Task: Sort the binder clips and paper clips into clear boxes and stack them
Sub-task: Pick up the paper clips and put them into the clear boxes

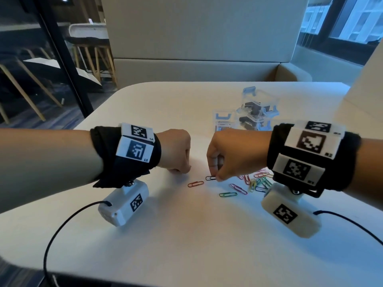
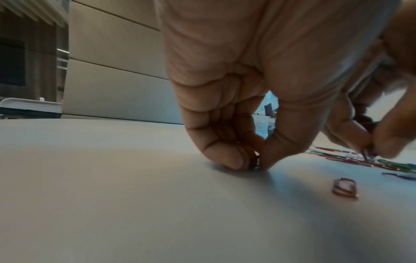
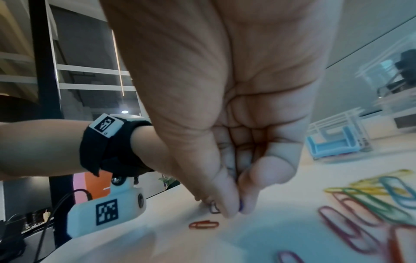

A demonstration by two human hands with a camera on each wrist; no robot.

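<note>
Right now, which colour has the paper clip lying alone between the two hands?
Red paper clip; the head view shows it best.

The left hand (image 2: 243, 85) reaches down to the desk (image 2: 112, 204), fingertips (image 2: 227, 158) and thumb closed on something small and dark. A red paper clip (image 2: 412, 187) lies beside it; the right hand (image 2: 382, 124) pinches a dark clip (image 2: 366, 155) above scattered coloured clips (image 2: 351, 161).

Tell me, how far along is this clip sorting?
Partly done: black binder clips already sit in a clear box. In hand: the right hand pinches a dark paper clip, and the left hand pinches something small. Left: loose paper clips on the table, then stacking.
</note>
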